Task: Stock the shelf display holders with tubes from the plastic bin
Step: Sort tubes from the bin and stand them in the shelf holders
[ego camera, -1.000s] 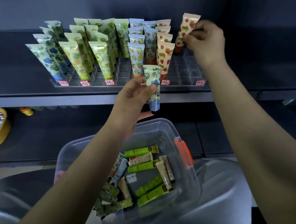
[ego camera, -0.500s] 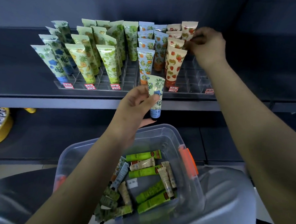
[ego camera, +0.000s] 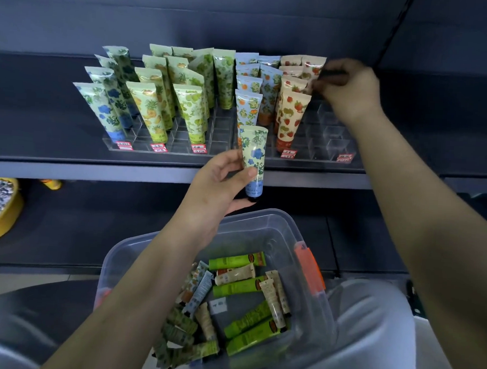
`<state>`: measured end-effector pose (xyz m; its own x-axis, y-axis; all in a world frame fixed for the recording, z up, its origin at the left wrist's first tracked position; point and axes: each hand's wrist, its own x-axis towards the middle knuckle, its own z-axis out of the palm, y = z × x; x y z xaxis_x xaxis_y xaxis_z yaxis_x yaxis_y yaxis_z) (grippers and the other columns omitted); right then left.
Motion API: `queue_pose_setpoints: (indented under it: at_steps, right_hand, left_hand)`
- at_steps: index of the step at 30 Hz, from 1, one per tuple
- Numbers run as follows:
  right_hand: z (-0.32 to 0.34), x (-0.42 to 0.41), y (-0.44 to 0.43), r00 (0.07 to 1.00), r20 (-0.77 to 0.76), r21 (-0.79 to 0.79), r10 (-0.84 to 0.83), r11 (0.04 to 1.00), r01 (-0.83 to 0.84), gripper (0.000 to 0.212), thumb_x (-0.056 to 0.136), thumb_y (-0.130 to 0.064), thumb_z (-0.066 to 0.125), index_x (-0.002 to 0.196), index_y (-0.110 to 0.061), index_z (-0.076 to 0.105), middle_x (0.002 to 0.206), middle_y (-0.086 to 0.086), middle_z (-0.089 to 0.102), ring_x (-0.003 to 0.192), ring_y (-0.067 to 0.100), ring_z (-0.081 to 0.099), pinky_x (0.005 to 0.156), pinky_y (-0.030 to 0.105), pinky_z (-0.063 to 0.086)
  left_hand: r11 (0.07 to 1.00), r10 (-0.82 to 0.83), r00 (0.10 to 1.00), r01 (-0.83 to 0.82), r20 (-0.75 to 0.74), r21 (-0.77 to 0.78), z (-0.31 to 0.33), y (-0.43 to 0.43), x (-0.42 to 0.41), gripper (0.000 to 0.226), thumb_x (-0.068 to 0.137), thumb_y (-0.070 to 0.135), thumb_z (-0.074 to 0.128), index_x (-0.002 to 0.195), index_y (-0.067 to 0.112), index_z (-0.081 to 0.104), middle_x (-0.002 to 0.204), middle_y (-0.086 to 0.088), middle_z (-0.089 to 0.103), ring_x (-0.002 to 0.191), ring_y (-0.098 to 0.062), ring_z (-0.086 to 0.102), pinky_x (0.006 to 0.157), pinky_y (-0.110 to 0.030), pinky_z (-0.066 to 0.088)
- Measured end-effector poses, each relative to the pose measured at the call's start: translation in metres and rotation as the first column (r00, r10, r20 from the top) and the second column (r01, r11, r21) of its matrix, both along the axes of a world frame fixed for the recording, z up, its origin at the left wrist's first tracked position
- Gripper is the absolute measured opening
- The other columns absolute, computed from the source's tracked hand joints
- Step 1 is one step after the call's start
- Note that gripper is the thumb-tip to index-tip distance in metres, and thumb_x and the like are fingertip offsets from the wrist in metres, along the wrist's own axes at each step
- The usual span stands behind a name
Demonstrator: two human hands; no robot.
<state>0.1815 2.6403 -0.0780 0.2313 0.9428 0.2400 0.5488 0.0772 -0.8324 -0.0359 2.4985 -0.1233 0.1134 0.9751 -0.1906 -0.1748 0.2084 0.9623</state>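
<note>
My left hand (ego camera: 220,183) grips a blue-flower tube (ego camera: 253,154) upright, cap down, in front of the shelf edge and above the clear plastic bin (ego camera: 263,216). My right hand (ego camera: 351,88) reaches to the back right of the clear acrylic display holder (ego camera: 332,145). Its curled fingers pinch the right edge of a strawberry tube (ego camera: 312,65) standing in the back row. The holder carries rows of blue-flower, pineapple, green, orange and strawberry tubes. Several green, cream and patterned tubes (ego camera: 239,291) lie loose in the bin.
The holder's rightmost columns of slots (ego camera: 328,129) hold nothing. The bin has an orange latch (ego camera: 308,269) on its right side and rests on my lap. A yellow container (ego camera: 0,222) stands on the lower shelf at the far left. The dark shelf edge (ego camera: 96,171) runs across the middle.
My right hand lowered the strawberry tube down into the back row of the holder. My left hand kept the blue-flower tube in about the same place.
</note>
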Motion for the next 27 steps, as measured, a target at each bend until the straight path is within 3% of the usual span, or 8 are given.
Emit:
queue_pose_setpoints:
  at_steps: [5, 8, 14, 18, 21, 24, 27]
  right_hand:
    - [0.021, 0.0, -0.037, 0.999, -0.028, 0.079, -0.039, 0.996, 0.041, 0.036, 0.085, -0.018, 0.066, 0.119, -0.013, 0.057, 0.103, -0.003, 0.064, 0.097, 0.007, 0.06, 0.087, 0.019, 0.049]
    - [0.033, -0.01, -0.064, 0.999, -0.047, 0.121, -0.013, 0.993, 0.019, 0.032, 0.087, -0.021, 0.065, 0.118, -0.014, 0.057, 0.101, -0.004, 0.065, 0.093, 0.006, 0.062, 0.081, 0.016, 0.049]
    - [0.063, -0.067, -0.117, 0.982, 0.042, 0.195, 0.186, 0.962, -0.191, 0.013, 0.086, -0.019, 0.067, 0.099, -0.017, 0.066, 0.088, -0.009, 0.065, 0.079, 0.0, 0.06, 0.075, 0.014, 0.049]
    - [0.078, -0.12, -0.139, 0.858, 0.204, 0.044, 0.471, 0.871, -0.489, 0.017, 0.083, -0.028, 0.07, 0.098, -0.02, 0.07, 0.092, -0.008, 0.069, 0.084, 0.004, 0.063, 0.079, 0.018, 0.049]
    - [0.085, -0.15, -0.144, 0.747, 0.33, -0.075, 0.576, 0.805, -0.588, 0.02, 0.082, -0.031, 0.071, 0.099, -0.02, 0.07, 0.093, -0.008, 0.068, 0.086, 0.006, 0.063, 0.077, 0.013, 0.047]
    - [0.091, -0.171, -0.139, 0.704, 0.338, -0.112, 0.625, 0.769, -0.629, 0.015, 0.082, -0.026, 0.071, 0.092, -0.015, 0.071, 0.09, 0.004, 0.07, 0.082, 0.017, 0.065, 0.081, 0.03, 0.052]
    - [0.1, -0.182, -0.129, 0.732, 0.313, -0.077, 0.605, 0.784, -0.615, 0.008, 0.082, -0.025, 0.071, 0.087, -0.019, 0.072, 0.083, 0.0, 0.07, 0.071, 0.008, 0.063, 0.081, 0.036, 0.053]
  left_hand:
    - [0.999, 0.049, 0.999, -0.049, 0.012, 0.009, 0.006, -0.009, -0.01, 0.017, 0.09, 0.015, 0.062, 0.102, 0.027, 0.061, 0.099, 0.013, 0.069, 0.093, -0.001, 0.067, 0.085, -0.035, 0.056]
    - [0.997, 0.068, 0.998, -0.068, 0.01, 0.025, 0.011, -0.018, -0.022, 0.015, 0.09, 0.015, 0.061, 0.102, 0.025, 0.061, 0.106, 0.006, 0.068, 0.096, -0.005, 0.067, 0.085, -0.031, 0.056]
    - [0.993, 0.112, 0.994, -0.113, 0.017, 0.044, 0.018, -0.036, -0.055, 0.013, 0.089, 0.017, 0.062, 0.1, 0.023, 0.062, 0.11, 0.002, 0.068, 0.103, -0.01, 0.065, 0.092, -0.03, 0.051]
    - [0.988, 0.125, 0.992, -0.124, -0.007, 0.089, 0.023, -0.043, -0.078, 0.013, 0.088, 0.021, 0.064, 0.1, 0.023, 0.064, 0.111, 0.001, 0.066, 0.105, -0.009, 0.063, 0.093, -0.03, 0.051]
    - [0.979, 0.132, 0.991, -0.125, -0.037, 0.158, 0.03, -0.045, -0.094, 0.008, 0.087, 0.019, 0.066, 0.094, 0.022, 0.065, 0.096, 0.005, 0.064, 0.096, -0.008, 0.063, 0.092, -0.032, 0.052]
    - [0.966, 0.131, 0.99, -0.118, -0.043, 0.228, 0.038, -0.046, -0.112, 0.009, 0.087, 0.015, 0.066, 0.094, 0.021, 0.064, 0.086, 0.01, 0.064, 0.085, -0.005, 0.063, 0.088, -0.029, 0.053]
    - [0.935, 0.208, 0.972, -0.163, -0.114, 0.316, 0.036, -0.041, -0.137, 0.027, 0.085, 0.021, 0.07, 0.11, 0.024, 0.06, 0.108, 0.011, 0.062, 0.095, -0.004, 0.062, 0.086, -0.019, 0.051]
